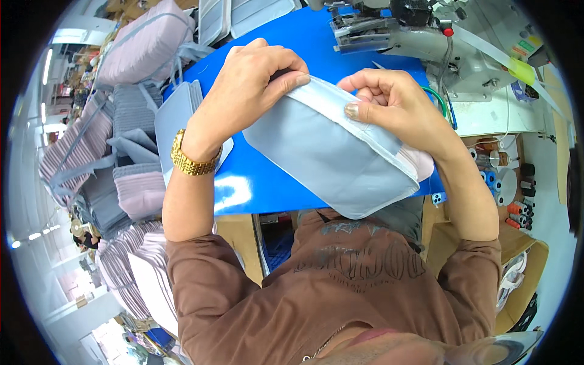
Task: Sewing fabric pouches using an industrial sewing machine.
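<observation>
A light grey-blue fabric piece [322,158] with rounded corners hangs tilted above the blue table [243,194]. A whitish strip runs along its upper edge, and a bit of pale pink cloth [418,163] shows at its right end. My left hand [258,85], with a gold watch [193,157] at the wrist, pinches the upper left end of the edge between thumb and fingers. Farther right along that edge, my right hand [395,109] is closed on the fabric, its thumb pressing on top and its fingers curled behind.
A sewing machine [420,52] stands at the far right of the table. Grey panels [182,115] are stacked at the left edge, beside heaps of pink and grey sewn goods [140,55]. Thread spools [517,213] sit at right, above an open cardboard box [526,280].
</observation>
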The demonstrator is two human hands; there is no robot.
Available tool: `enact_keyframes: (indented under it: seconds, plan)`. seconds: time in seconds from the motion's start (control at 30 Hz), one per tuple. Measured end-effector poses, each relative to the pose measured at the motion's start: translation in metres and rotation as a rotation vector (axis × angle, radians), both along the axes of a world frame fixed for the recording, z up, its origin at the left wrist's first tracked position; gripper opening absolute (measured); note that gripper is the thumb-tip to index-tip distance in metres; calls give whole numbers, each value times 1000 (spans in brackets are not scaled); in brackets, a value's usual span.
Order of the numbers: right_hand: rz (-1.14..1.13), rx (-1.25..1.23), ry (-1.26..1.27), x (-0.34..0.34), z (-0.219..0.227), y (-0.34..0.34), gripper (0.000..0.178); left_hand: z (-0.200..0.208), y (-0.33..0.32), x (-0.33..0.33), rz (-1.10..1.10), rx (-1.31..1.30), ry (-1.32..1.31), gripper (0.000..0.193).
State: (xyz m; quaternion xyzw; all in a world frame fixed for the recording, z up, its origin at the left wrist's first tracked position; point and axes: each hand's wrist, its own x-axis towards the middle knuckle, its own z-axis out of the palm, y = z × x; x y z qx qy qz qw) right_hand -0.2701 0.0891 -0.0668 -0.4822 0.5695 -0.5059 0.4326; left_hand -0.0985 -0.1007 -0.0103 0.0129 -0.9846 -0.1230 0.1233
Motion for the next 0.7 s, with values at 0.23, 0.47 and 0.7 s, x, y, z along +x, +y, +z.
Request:
enact_keyframes:
  seconds: [0.23,0.47,0.7]
  plan:
    - [-69,-24,-256,-26,-25,-26,32,-24,-36,-51,-12,106,17,17]
    - [-121,-5,-287,-32,-23,-29,31,-44,-50,-69,120,437,31,26]
    - [-340,-104,-391,-19,-26,-38,28,-52,-93,-93,18,299,91,27]
